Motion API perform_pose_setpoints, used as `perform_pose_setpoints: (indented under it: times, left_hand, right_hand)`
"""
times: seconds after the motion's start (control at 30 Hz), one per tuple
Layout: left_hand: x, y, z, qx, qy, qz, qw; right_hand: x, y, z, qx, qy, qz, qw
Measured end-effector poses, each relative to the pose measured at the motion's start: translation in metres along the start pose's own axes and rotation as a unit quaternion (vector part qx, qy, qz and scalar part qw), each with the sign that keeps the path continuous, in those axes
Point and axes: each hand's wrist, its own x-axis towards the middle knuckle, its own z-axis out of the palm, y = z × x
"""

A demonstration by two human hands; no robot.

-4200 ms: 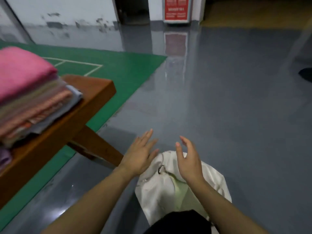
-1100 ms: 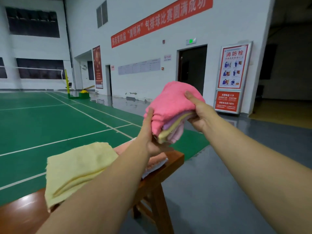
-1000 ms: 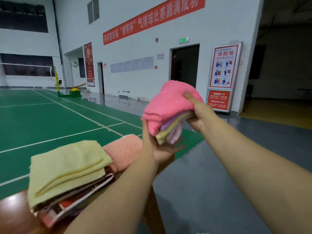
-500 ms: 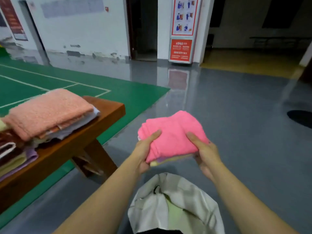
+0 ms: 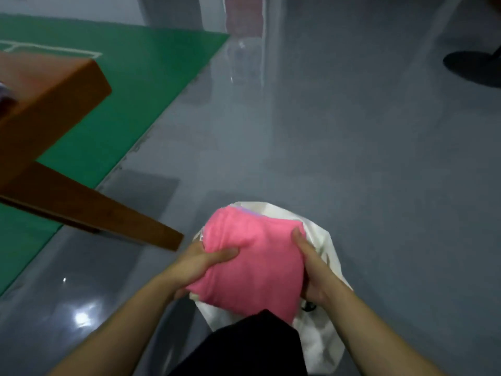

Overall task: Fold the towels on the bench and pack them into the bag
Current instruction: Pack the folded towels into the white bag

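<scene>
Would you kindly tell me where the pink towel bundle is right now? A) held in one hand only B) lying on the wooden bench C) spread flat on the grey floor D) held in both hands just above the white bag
D: the left hand and right hand grip opposite sides of the pink towel bundle, directly over the white bag.

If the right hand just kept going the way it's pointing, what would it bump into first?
The right hand grips the pink towel stack and points forward and down. Going on, it would probably meet the white bag just beyond its thumb, though depth is hard to judge.
</scene>
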Motion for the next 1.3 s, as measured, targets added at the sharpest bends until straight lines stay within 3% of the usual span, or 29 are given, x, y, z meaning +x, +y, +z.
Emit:
perform_pose_setpoints:
  times: [0.2,0.27,0.37,0.5,0.63,0.73,0.8,0.9,1.0,1.07,1.1,1.13,1.17,1.23,1.27,1.3]
  left_hand:
    - [0.018,-0.008,0.041,0.083,-0.106,-0.021,0.991]
    - [0.027,-0.017,0.062,0.068,-0.136,-0.032,0.988]
    - [0.046,-0.043,0.08,-0.021,-0.129,-0.079,0.988]
    - [0.061,-0.075,0.086,-0.053,-0.097,-0.068,0.991]
    - [0.057,-0.079,0.089,0.12,0.031,0.029,0.992]
    - [0.045,-0.062,0.083,0.24,0.111,-0.017,0.964]
    - [0.039,-0.054,0.074,0.199,0.112,-0.018,0.973]
    - [0.032,-0.047,0.06,0.076,0.071,0.059,0.993]
    - [0.037,-0.032,0.05,-0.004,0.039,0.054,0.998]
    - [0.044,-0.022,0.042,0.012,0.032,0.042,0.999]
    - [0.048,-0.018,0.038,0.074,0.033,0.049,0.996]
    - [0.053,-0.016,0.035,0.192,0.026,0.074,0.978]
    - [0.057,-0.014,0.032,0.336,0.016,0.095,0.937]
    - [0.061,-0.01,0.029,0.567,0.042,0.147,0.81]
    - [0.065,-0.011,0.027,0.617,0.062,0.194,0.76]
    - [0.069,-0.01,0.025,0.63,0.068,0.248,0.733]
  right_hand:
    - [0.011,0.067,-0.032,0.087,0.082,0.052,0.992]
    - [0.01,0.081,-0.043,0.12,0.121,0.03,0.985]
    - [0.013,0.092,-0.067,0.076,0.197,0.018,0.977]
    - [0.022,0.088,-0.087,0.081,0.185,0.022,0.979]
    - [0.019,0.089,-0.089,0.083,0.16,0.014,0.983]
    - [0.016,0.085,-0.081,0.101,0.163,0.013,0.981]
    - [0.013,0.081,-0.075,0.1,0.155,0.007,0.983]
    - [0.006,0.07,-0.063,0.102,0.129,0.015,0.986]
    - [-0.003,0.055,-0.047,0.103,0.132,0.02,0.986]
    - [-0.006,0.048,-0.041,0.092,0.116,0.021,0.989]
    - [-0.01,0.043,-0.035,0.084,0.118,0.029,0.989]
    - [-0.011,0.042,-0.035,0.077,0.111,0.036,0.99]
    - [-0.009,0.045,-0.039,0.069,0.094,0.042,0.992]
    - [-0.006,0.052,-0.038,0.049,0.076,0.048,0.995]
    - [-0.003,0.058,-0.038,0.036,0.075,0.05,0.995]
    - [-0.002,0.061,-0.036,0.031,0.066,0.048,0.996]
